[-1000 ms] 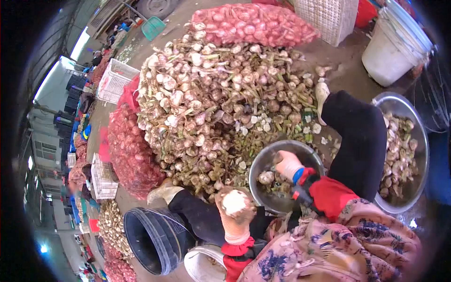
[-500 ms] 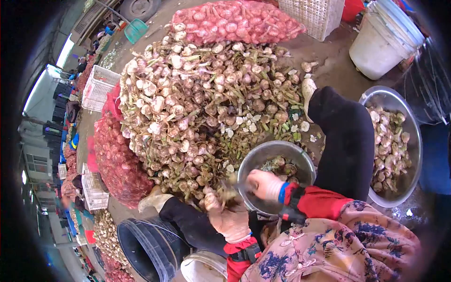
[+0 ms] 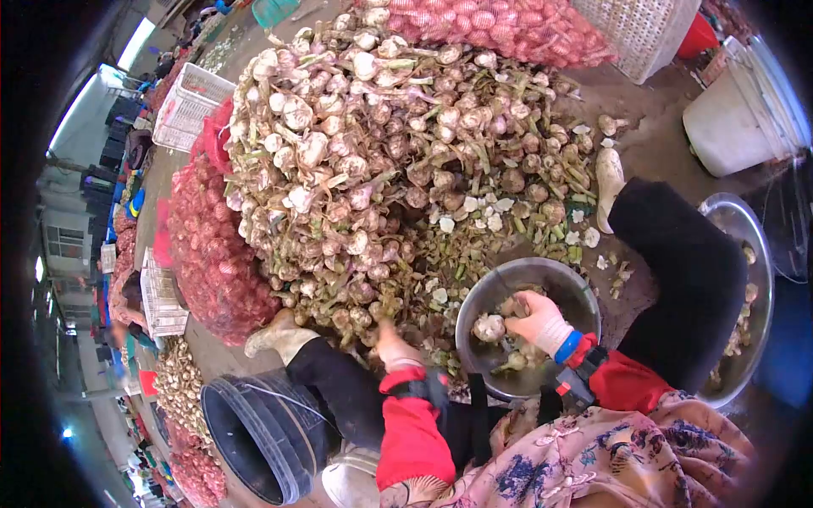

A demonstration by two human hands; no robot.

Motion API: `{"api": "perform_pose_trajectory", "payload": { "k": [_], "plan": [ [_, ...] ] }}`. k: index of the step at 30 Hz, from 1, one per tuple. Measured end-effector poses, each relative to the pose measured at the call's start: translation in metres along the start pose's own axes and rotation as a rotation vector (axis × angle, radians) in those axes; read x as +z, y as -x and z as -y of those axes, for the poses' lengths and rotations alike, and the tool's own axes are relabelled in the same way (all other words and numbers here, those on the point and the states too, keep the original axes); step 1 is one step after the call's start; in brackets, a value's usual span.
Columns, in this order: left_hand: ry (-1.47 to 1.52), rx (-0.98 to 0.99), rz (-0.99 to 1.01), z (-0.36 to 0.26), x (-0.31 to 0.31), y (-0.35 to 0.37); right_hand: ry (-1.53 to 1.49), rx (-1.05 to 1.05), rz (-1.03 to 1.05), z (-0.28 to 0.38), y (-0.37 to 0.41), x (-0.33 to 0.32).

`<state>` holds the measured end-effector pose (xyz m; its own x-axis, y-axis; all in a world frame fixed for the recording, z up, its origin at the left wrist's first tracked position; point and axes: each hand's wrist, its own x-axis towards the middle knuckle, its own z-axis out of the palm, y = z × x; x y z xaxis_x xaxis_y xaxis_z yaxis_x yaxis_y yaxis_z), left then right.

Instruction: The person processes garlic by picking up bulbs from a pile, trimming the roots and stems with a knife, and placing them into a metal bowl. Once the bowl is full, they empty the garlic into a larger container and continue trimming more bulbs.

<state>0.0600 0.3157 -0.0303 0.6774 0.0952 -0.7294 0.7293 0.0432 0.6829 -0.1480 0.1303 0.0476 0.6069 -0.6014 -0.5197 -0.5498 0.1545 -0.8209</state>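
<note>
My left hand (image 3: 396,347) reaches down to the near edge of the big garlic heap (image 3: 339,186). A thumb or finger points at the bulbs; the other fingers are blurred or turned away, so its grip does not show. Over the metal bowl (image 3: 471,298) is my right hand (image 3: 542,323), fingers curled and pressed together. What they hold, if anything, is hidden. A pale garlic bulb (image 3: 489,328) lies in the bowl just left of its fingertips, with more garlic pieces (image 3: 515,362) below.
Red net sacks (image 3: 207,245) of garlic flank the heap at left and back. A black bucket (image 3: 254,436) lies tipped at lower left. At right are a white bucket (image 3: 737,127) and a large metal basin (image 3: 758,317), partly behind my knee. White crates (image 3: 190,106) stand at left.
My left hand has moved from beside the bowl to the heap's edge. My right hand now has its fingers lower inside the bowl, and a pale bulb shows there. The view has shifted.
</note>
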Motion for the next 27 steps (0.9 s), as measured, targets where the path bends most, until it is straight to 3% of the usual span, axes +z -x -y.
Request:
{"api": "perform_pose_trajectory", "payload": {
  "k": [1, 3, 5, 6, 7, 9, 11, 12, 13, 15, 17, 19, 20, 21, 23, 27],
  "plan": [
    [0.108, -0.06, 0.072, 0.006, -0.015, -0.051, 0.002, 0.022, 0.004, 0.003, 0.001, 0.001],
    [0.247, -0.264, 0.036, -0.006, -0.004, -0.067, -0.03, 0.011, -0.012, -0.005, 0.0, 0.003],
    [-0.116, -0.483, 0.055, -0.002, -0.015, -0.111, 0.04, 0.036, 0.026, -0.009, 0.0, 0.002],
    [-0.124, -0.5, 0.074, 0.002, -0.014, -0.113, 0.048, -0.141, -0.018, -0.021, -0.001, 0.003],
    [-0.525, -0.248, 0.16, 0.004, -0.013, -0.111, 0.082, -0.027, 0.038, -0.022, -0.002, 0.002],
    [-1.279, 0.341, 0.303, -0.002, -0.022, -0.104, 0.063, -0.094, 0.008, -0.015, 0.002, 0.003],
    [-1.386, 0.751, 0.348, 0.011, -0.033, -0.114, 0.086, -0.076, 0.036, 0.0, 0.005, 0.001],
    [-1.368, 0.817, 0.223, 0.024, -0.038, -0.1, 0.113, -0.048, 0.074, 0.005, 0.007, 0.001],
    [-1.285, 0.585, 0.34, -0.022, -0.004, 0.006, 0.112, -0.047, 0.079, 0.008, 0.008, 0.002],
    [-0.984, 0.828, 0.464, 0.0, -0.022, 0.024, 0.122, -0.087, 0.194, 0.015, 0.008, 0.006],
    [-1.161, 1.186, 0.43, 0.01, -0.037, 0.054, 0.158, -0.154, 0.194, 0.004, 0.008, 0.016],
    [-0.732, 0.867, 0.515, 0.009, -0.035, 0.107, 0.277, -0.397, 0.16, 0.011, 0.014, 0.02],
    [-0.43, 0.545, 0.604, 0.012, -0.034, 0.12, 0.314, -0.427, 0.22, 0.017, 0.019, 0.019],
    [-0.503, 0.57, 0.552, 0.024, -0.045, 0.124, 0.312, -0.43, 0.213, 0.018, 0.022, 0.019],
    [-0.471, 0.505, 0.803, 0.013, -0.049, 0.157, 0.507, -0.613, 0.272, 0.016, 0.031, 0.021],
    [-0.607, 0.42, 0.837, -0.001, -0.059, 0.161, 0.765, -0.701, 0.341, 0.038, 0.055, 0.009]
  ]
}}
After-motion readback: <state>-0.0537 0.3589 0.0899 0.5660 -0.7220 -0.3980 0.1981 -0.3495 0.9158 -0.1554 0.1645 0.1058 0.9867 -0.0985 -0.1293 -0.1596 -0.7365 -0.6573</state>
